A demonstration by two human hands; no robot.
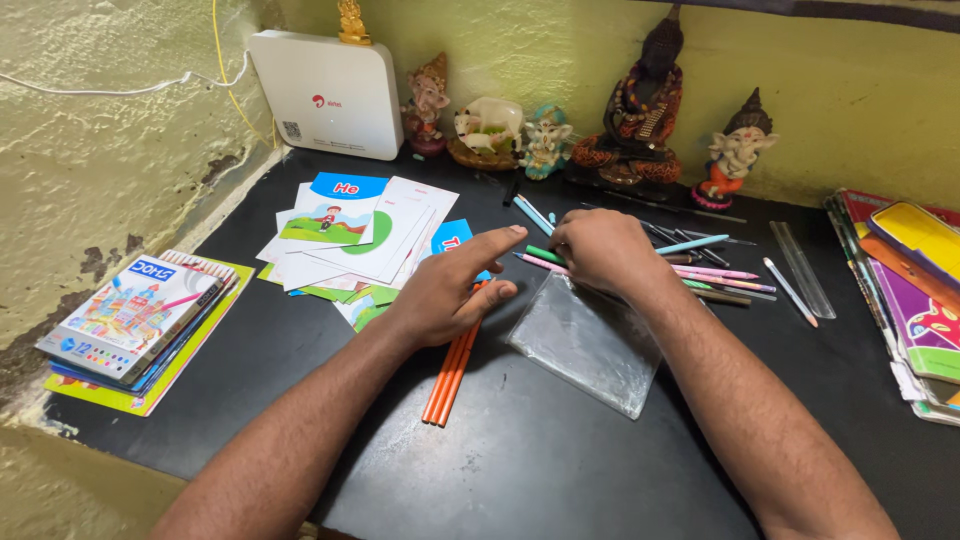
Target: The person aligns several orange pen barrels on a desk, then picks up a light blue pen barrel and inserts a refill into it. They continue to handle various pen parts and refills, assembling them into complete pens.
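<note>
My left hand (450, 292) lies over the top ends of a bundle of orange pencils (448, 378), thumb pressed against them and index finger stretched out toward the right hand. My right hand (600, 250) is curled knuckles-up over a scatter of pens (720, 275). A green pen (545, 253) and a pink pen (538, 263) stick out from under its fingers, whose tips are hidden. A clear plastic pouch (590, 345) lies flat just below the right hand, partly under my wrist.
Picture cards (350, 235) are spread at the left of the black tabletop (520, 460). A colour-pencil box on booklets (135, 315) sits far left. A clear ruler (802, 268), a book stack (910, 300), a white router (330, 92) and figurines (640, 110) line the back wall.
</note>
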